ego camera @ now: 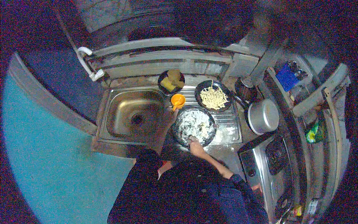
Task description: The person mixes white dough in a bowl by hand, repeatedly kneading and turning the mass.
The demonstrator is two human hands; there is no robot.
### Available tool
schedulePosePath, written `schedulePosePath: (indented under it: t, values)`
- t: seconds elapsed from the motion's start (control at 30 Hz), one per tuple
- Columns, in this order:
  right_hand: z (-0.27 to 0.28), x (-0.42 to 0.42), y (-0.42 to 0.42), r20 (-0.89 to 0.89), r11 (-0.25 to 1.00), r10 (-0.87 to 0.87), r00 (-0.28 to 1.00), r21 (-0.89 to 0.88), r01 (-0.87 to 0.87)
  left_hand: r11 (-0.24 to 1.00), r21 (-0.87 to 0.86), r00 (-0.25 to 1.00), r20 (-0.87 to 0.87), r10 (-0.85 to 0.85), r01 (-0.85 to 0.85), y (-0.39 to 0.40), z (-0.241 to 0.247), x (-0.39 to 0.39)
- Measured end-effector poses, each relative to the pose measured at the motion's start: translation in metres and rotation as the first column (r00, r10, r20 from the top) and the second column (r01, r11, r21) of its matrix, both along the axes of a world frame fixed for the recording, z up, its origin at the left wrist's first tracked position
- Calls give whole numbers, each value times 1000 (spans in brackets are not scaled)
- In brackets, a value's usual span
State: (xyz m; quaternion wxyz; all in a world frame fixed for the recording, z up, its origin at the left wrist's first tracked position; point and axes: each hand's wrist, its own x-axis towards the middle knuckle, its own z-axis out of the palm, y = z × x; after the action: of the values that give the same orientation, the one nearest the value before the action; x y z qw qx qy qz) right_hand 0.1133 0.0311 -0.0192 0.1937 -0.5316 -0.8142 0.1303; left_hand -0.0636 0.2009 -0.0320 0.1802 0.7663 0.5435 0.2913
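A dark round pan or bowl [175, 134] holds white powder [193, 120] that looks like flour, with a few pale pieces in it. My right hand [196, 147] reaches over its near rim, fingertips down in the powder; whether they pinch anything is not clear. At the left rim is my left hand [172, 116], in shade, its fingertips close to the handle of an orange cup [178, 100]. Its grip is too dim to make out. Behind to the right, a black frying pan [199, 98] carries a heap of pale strips [214, 98], like cut dough or noodles.
A steel sink basin [125, 112] lies left, under a white pipe spout [86, 63]. A dark bowl [160, 84] with yellowish and brown contents stands behind the cup. To the right are an aluminium pot [263, 116] and a gas stove [258, 165]. White powder dusts the drainboard [228, 134].
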Motion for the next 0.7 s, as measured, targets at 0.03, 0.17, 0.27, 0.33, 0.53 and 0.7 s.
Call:
schedulePosePath:
  t: [0.03, 0.17, 0.27, 0.33, 0.53, 0.7]
  values:
    - [2, 1, 3, 33, 997, 27, 999, -69, -25, 1000, 8, 1000, 9, 12, -12, -7, 1, -3]
    - [-1, 29, 17, 207, 972, 24, 978, -235, 26, 998, 50, 998, 57, 39, -42, -47, 1, 1]
    - [35, 46, 27, 140, 975, -107, 984, -181, 132, 991, 78, 991, 97, 97, -105, -91, -6, -4]
    - [48, 59, 37, -193, 962, -270, 943, -92, 256, 991, 92, 987, 134, 84, -97, -109, -7, 6]
    - [-37, 65, 54, -82, 923, -295, 952, 234, 306, 985, 129, 979, 185, 90, -115, -147, -6, 15]
    - [-10, 45, 47, 49, 954, -184, 982, -230, 190, 994, 28, 971, 218, 101, -110, -151, -3, 15]
